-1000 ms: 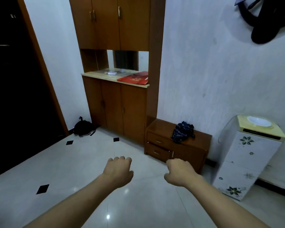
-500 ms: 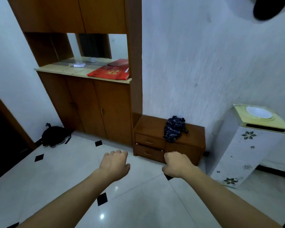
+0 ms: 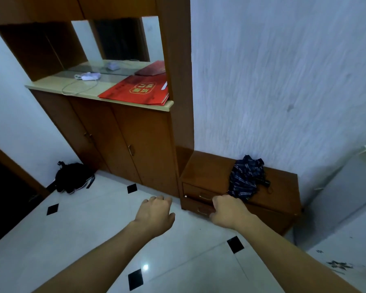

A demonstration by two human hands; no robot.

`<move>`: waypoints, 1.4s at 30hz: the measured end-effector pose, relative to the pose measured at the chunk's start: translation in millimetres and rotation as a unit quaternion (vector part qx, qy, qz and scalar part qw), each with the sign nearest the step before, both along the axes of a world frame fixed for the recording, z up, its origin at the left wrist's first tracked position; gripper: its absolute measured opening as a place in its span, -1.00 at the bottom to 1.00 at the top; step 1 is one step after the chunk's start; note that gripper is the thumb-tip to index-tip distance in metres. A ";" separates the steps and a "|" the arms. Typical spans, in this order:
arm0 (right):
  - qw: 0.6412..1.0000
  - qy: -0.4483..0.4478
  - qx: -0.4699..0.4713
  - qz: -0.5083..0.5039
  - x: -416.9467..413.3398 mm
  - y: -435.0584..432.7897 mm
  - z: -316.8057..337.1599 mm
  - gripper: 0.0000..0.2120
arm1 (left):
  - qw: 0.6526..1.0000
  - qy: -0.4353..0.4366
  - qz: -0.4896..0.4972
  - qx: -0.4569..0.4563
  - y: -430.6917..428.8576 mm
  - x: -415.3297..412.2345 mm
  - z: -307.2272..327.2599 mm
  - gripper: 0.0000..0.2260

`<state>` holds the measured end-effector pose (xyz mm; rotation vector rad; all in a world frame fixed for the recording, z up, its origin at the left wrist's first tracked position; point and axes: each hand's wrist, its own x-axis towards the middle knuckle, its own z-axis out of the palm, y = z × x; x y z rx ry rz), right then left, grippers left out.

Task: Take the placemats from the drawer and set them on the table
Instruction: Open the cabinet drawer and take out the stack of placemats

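A red folder (image 3: 136, 90) lies on the counter (image 3: 51, 84); a black bag (image 3: 72, 177) sits on the floor

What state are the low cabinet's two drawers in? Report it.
Both shut: the upper drawer and lower drawer fronts sit flush with the low cabinet.

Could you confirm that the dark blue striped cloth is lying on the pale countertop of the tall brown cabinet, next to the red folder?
Not quite. The head view shows the dark blue striped cloth lying on top of the low brown wooden drawer unit against the wall, not on the pale countertop. The red folder is indeed on that countertop of the tall brown cabinet.
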<state>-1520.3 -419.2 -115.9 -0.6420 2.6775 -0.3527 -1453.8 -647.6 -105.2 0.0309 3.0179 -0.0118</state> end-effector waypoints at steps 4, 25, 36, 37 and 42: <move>1.000 -0.011 0.003 -0.014 -51.1 -20.0 -17.1 -0.74 | 1.000 -0.008 -0.007 0.020 -20.4 -59.2 -14.6 -0.70; 0.975 -0.011 -0.011 -0.221 -234.7 -65.9 -315.7 -0.82 | 0.983 -0.064 -0.162 0.066 -67.2 -339.2 -329.3 -0.69; 0.980 -0.044 -0.002 -0.195 -296.2 -51.9 -583.2 -0.72 | 0.980 -0.098 -0.170 0.015 -46.8 -388.0 -599.4 -0.66; 0.981 -0.041 0.002 -0.192 -300.0 -52.4 -601.0 -0.68 | 0.981 -0.096 -0.168 0.010 -45.7 -392.6 -615.9 -0.65; 0.984 0.013 0.045 -0.174 -321.2 -56.8 -673.6 -0.63 | 0.982 -0.070 -0.175 -0.013 -36.2 -417.2 -681.8 -0.64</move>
